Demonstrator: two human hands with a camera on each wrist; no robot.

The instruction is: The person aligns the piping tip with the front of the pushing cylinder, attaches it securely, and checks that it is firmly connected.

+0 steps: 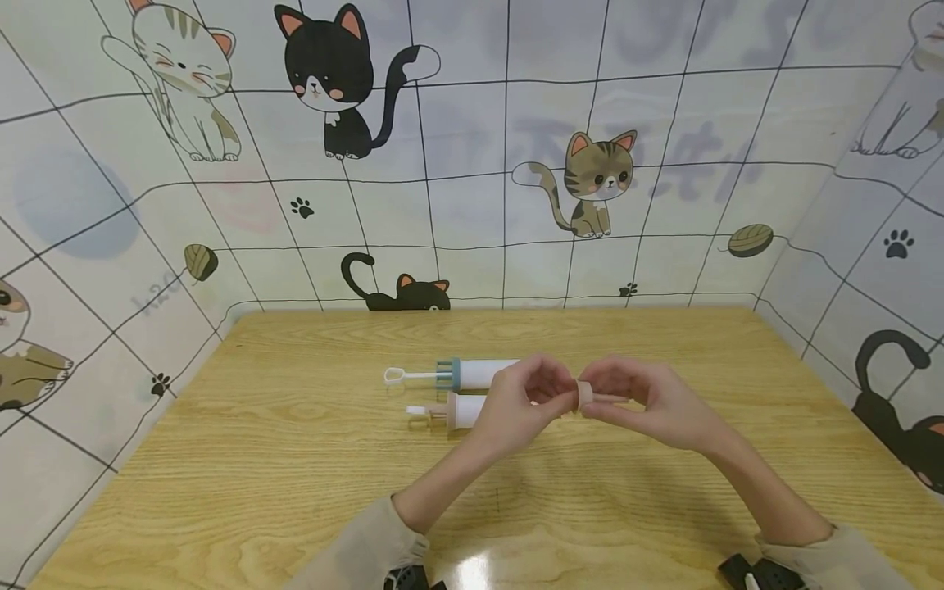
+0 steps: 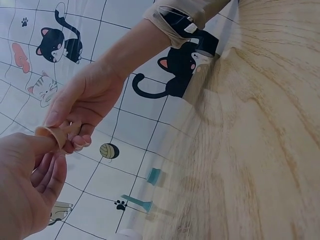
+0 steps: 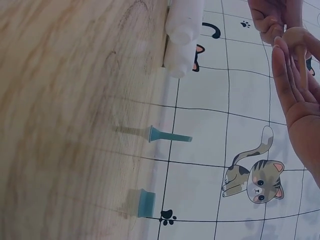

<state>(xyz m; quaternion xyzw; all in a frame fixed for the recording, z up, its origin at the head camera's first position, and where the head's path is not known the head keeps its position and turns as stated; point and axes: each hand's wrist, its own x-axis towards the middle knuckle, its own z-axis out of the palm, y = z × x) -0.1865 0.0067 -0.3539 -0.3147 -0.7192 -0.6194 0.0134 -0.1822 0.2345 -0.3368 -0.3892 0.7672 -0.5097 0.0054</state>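
Both hands meet in front of me around a small peach-coloured funnel-shaped nozzle (image 1: 585, 397) with a thin stem that points right. My left hand (image 1: 516, 410) holds its wide end with thumb and fingers; in the left wrist view a digit overlaps the mouth of the cone. Thumb and fingers of my right hand (image 1: 656, 401) pinch the nozzle near its rim, and the stem lies along that palm in the right wrist view. Behind the left hand lie a white tube with a pink collar (image 1: 451, 412) and one with a teal collar (image 1: 455, 374), both partly hidden.
A teal nozzle (image 3: 172, 136) stands on the wooden table (image 1: 295, 492) with its narrow end up, near a short teal cap (image 3: 146, 203). Both are hidden by the right hand in the head view. A cat-patterned cloth wall (image 1: 472, 205) rises around the table.
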